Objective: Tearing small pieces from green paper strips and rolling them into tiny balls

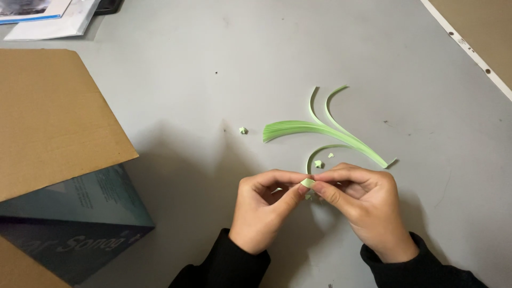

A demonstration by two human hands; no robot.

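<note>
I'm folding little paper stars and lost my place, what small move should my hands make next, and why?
Probably wrap the strip around once more: the left hand and right hand pinch a small green folded piece, and its paper strip trails loose behind, unfolded.

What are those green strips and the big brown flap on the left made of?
The green strips look like thin matte paper: flat, curling, stacked in a bundle. The brown flap appears to be plain cardboard, dull and stiff, with a straight cut edge.

Grey table [202, 69], green paper strips [298, 128], cardboard box [48, 117], papers [48, 16]
</note>
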